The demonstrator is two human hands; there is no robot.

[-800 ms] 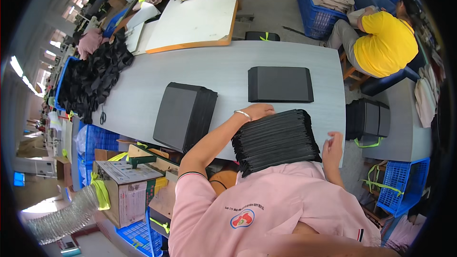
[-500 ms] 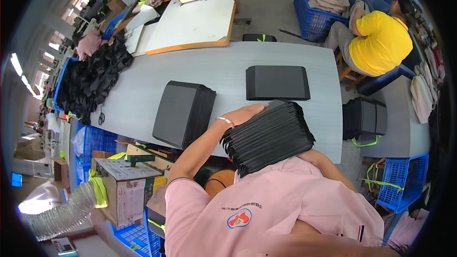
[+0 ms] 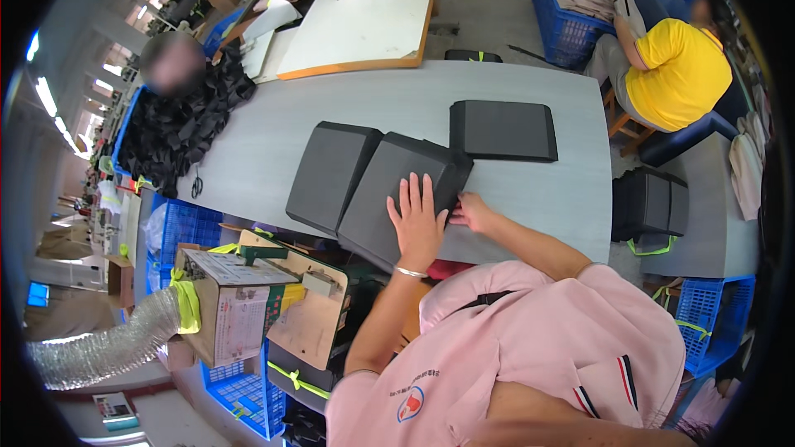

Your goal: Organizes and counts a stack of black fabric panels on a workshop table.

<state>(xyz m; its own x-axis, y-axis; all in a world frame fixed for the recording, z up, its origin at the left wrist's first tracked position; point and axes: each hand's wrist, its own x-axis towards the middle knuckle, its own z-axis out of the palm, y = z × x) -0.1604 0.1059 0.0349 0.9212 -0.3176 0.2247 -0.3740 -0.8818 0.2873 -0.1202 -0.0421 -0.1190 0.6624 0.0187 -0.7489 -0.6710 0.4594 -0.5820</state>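
Observation:
A thick stack of dark grey panels with black edges point(image 3: 381, 190) lies tilted on the table, its near end at the front edge. My left hand point(image 3: 416, 219) rests flat on top of it, fingers spread and open. Against the stack's right side is my right hand point(image 3: 475, 213), its fingers bent but apart and partly hidden by the stack. A second stack of the same panels point(image 3: 331, 170) touches it on the left. Beyond my right hand lies a lower stack of panels point(image 3: 505, 128), close to the middle stack's far corner.
The grey table point(image 3: 546, 207) runs across in front of me. Scissors point(image 3: 197, 184) and a heap of black pieces point(image 3: 195, 120) lie at its left end. A cardboard box point(image 3: 228, 306) with a silver duct stands near left. A person in yellow point(image 3: 679, 74) sits at the far right.
The fanned stack that leaned against my chest now lies on the table beside the left stack. My left hand has moved onto its top, my right hand to its side.

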